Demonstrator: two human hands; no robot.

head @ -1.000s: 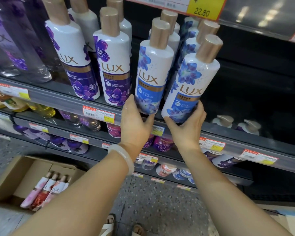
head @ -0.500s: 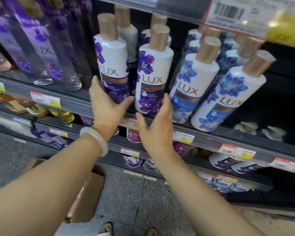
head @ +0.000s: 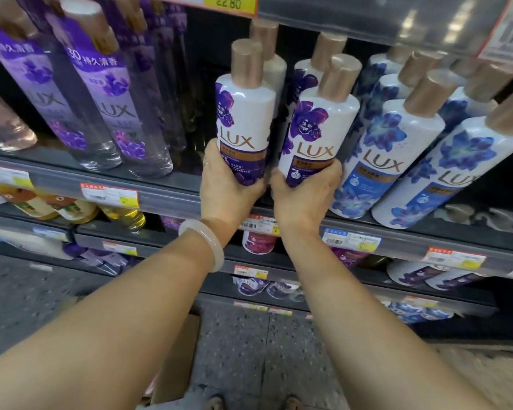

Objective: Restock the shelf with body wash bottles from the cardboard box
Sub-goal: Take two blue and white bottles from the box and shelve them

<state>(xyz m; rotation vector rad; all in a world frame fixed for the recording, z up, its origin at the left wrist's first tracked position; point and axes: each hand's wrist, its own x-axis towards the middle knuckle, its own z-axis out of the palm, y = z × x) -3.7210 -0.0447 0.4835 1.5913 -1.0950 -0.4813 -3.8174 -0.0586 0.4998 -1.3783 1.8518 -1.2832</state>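
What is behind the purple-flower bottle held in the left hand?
Directly behind the purple-flower bottle gripped by the left hand stands another white bottle; only its bronze cap and right shoulder show. Its label and base are covered, so whether more bottles stand further back cannot be told.

The cardboard box [head: 175,359] is mostly hidden behind the left forearm; lower-shelf price tags [head: 251,272] are blurred.

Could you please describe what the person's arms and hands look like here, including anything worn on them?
Both forearms are bare, with no sleeves in view. The left hand has a smooth, pale, translucent bangle round its wrist. The right hand and its wrist show no jewellery. No gloves are worn on either hand.
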